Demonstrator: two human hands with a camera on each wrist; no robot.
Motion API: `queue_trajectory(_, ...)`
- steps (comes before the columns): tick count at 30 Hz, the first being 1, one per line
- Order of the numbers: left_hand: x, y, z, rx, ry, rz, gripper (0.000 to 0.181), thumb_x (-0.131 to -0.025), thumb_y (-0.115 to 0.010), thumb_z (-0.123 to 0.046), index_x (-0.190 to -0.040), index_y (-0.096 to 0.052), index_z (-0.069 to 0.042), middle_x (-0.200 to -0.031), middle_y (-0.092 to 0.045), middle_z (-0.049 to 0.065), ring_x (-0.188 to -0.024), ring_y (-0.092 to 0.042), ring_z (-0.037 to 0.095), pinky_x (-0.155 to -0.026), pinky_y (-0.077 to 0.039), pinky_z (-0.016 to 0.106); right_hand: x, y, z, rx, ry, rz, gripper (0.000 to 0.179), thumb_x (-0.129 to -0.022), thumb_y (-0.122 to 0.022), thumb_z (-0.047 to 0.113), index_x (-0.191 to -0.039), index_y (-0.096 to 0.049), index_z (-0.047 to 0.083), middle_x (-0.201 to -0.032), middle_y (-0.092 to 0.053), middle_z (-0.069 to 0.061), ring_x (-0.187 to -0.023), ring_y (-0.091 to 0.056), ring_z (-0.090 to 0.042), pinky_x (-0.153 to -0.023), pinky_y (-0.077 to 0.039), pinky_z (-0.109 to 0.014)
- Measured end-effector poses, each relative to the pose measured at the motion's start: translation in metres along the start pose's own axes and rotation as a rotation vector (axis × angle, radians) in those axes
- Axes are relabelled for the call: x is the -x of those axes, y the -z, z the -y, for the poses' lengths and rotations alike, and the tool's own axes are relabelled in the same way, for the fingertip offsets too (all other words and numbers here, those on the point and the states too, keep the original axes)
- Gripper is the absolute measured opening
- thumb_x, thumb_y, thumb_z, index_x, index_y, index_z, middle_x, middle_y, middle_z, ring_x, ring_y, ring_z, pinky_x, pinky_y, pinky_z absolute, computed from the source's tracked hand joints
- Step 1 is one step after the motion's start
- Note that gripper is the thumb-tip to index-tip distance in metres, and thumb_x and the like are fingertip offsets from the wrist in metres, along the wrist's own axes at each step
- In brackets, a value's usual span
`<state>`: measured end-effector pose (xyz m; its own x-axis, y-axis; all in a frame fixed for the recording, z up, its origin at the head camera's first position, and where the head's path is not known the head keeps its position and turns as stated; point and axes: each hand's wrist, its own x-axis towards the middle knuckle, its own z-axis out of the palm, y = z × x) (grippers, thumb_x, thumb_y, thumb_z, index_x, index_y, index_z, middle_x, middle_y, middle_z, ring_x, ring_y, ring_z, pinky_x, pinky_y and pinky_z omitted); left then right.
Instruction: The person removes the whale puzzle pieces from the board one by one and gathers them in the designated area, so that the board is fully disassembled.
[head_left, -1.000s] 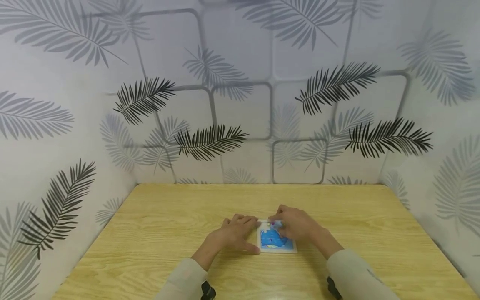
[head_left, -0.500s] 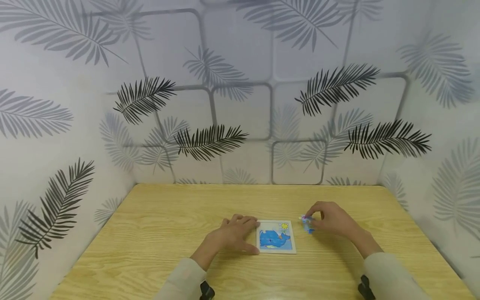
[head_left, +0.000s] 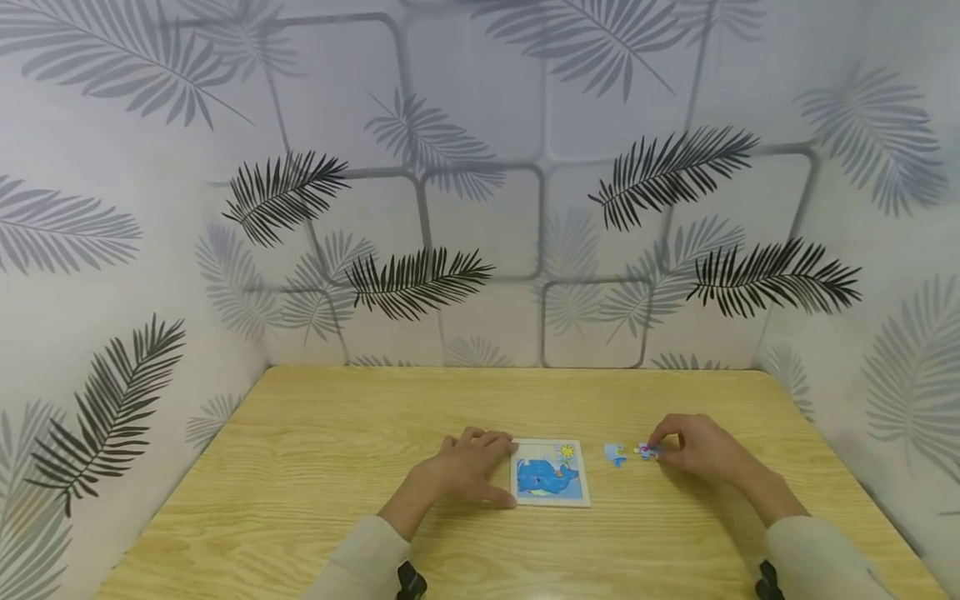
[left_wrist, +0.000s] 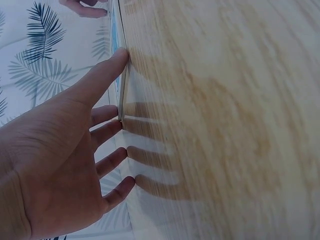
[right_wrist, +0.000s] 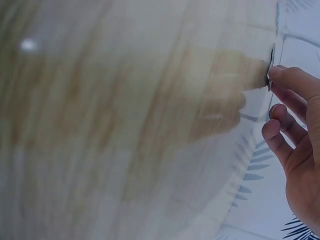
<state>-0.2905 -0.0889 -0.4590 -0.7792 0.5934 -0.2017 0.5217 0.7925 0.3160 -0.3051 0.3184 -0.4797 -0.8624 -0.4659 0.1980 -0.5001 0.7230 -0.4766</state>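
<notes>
A square jigsaw puzzle [head_left: 547, 479] with a blue whale and a yellow sun sits in a white frame on the table. Its upper left part shows pale and bare. My left hand [head_left: 474, 468] lies along the frame's left side, thumb at the lower corner and spread fingers near the upper one. The left wrist view shows the thumb tip against the frame's edge [left_wrist: 123, 90]. Right of the frame lies a light blue puzzle piece [head_left: 615, 454]. Beyond it, my right hand [head_left: 701, 450] pinches a blue and pink puzzle piece [head_left: 647, 451], seen edge-on in the right wrist view.
The wood-grain table [head_left: 337, 433] extends around both hands. Behind it and at both sides stand pale walls [head_left: 480, 217] with a leaf pattern. Both sleeves come in from the front, with dark wrist straps under them.
My right hand has gone from over the puzzle to the table right of it, carrying the pink-marked piece. The light blue piece now shows fully. My left hand has stayed at the frame.
</notes>
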Motion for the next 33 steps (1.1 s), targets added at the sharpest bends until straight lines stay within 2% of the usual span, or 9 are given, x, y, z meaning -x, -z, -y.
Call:
queue_trajectory(4,0.001,0.002,-0.001,-0.012,0.009,-0.001,0.084,-0.092,-0.074,-0.056,-0.160,-0.041,-0.021,-0.167,-0.033,-0.003,-0.154,-0.023,0.032,-0.119,-0.021,0.065,-0.002,-0.001,-0.001,0.002,0.066,0.005,0.017,-0.084,-0.083,0.003,-0.095,-0.077,0.015,-0.098,-0.070,0.003,-0.067,-0.046,-0.001,-0.059,-0.044,-0.025)
queue_trajectory(7,0.000,0.001,-0.001,-0.015,0.012,-0.007,0.085,-0.091,-0.075,-0.057,-0.160,-0.041,-0.022,-0.167,-0.033,-0.003,-0.154,-0.024,0.032,-0.119,-0.022,0.065,-0.002,0.000,0.000,0.008,0.086,0.014,0.018,-0.083,-0.082,0.002,-0.095,-0.076,0.015,-0.097,-0.069,0.003,-0.068,-0.047,-0.001,-0.060,-0.045,-0.025)
queue_trajectory(10,-0.001,0.000,0.000,-0.020,0.013,-0.006,0.084,-0.091,-0.075,-0.058,-0.160,-0.041,-0.023,-0.167,-0.033,-0.004,-0.154,-0.024,0.031,-0.119,-0.022,0.064,-0.003,0.001,0.003,0.011,0.077,0.023,0.019,-0.083,-0.082,0.001,-0.095,-0.076,0.014,-0.097,-0.068,0.003,-0.070,-0.048,-0.003,-0.061,-0.045,-0.025)
queue_trajectory(13,-0.003,-0.003,0.002,-0.016,0.013,-0.005,0.084,-0.091,-0.075,-0.058,-0.160,-0.041,-0.024,-0.167,-0.033,-0.004,-0.154,-0.024,0.031,-0.119,-0.022,0.064,-0.003,0.001,0.007,-0.007,0.034,0.012,0.018,-0.085,-0.081,0.001,-0.097,-0.076,0.014,-0.098,-0.068,0.002,-0.069,-0.048,-0.006,-0.060,-0.045,-0.025)
queue_trajectory(18,-0.007,-0.008,0.007,-0.009,0.018,-0.016,0.083,-0.090,-0.076,-0.057,-0.159,-0.042,-0.024,-0.167,-0.033,-0.004,-0.154,-0.024,0.030,-0.119,-0.021,0.065,-0.015,-0.009,0.020,-0.063,0.014,-0.006,0.019,-0.088,-0.079,0.002,-0.104,-0.076,0.012,-0.102,-0.069,-0.002,-0.064,-0.045,-0.007,-0.058,-0.044,-0.026)
queue_trajectory(22,-0.005,-0.005,0.007,-0.012,0.008,-0.021,0.083,-0.091,-0.075,-0.058,-0.159,-0.042,-0.024,-0.167,-0.034,-0.004,-0.154,-0.024,0.031,-0.118,-0.022,0.066,-0.032,-0.023,0.037,-0.118,0.074,0.040,0.021,-0.091,-0.076,0.003,-0.112,-0.075,0.008,-0.108,-0.069,-0.007,-0.063,-0.045,-0.005,-0.058,-0.045,-0.026)
queue_trajectory(28,-0.006,-0.007,0.008,-0.002,0.008,-0.025,0.084,-0.090,-0.075,-0.059,-0.159,-0.042,-0.024,-0.167,-0.034,-0.005,-0.154,-0.024,0.031,-0.118,-0.022,0.065,-0.054,-0.044,0.062,-0.166,0.144,0.146,0.027,-0.097,-0.071,0.003,-0.123,-0.074,0.010,-0.114,-0.067,-0.009,-0.074,-0.048,-0.009,-0.067,-0.047,-0.027)
queue_trajectory(33,-0.002,-0.001,0.003,-0.015,0.014,-0.015,0.083,-0.090,-0.075,-0.059,-0.159,-0.043,-0.024,-0.166,-0.036,-0.005,-0.153,-0.026,0.030,-0.118,-0.024,0.064,-0.064,-0.053,0.078,-0.154,0.143,0.192,0.024,-0.097,-0.072,0.007,-0.119,-0.078,0.014,-0.114,-0.060,-0.009,-0.085,-0.049,-0.017,-0.076,-0.046,-0.030)
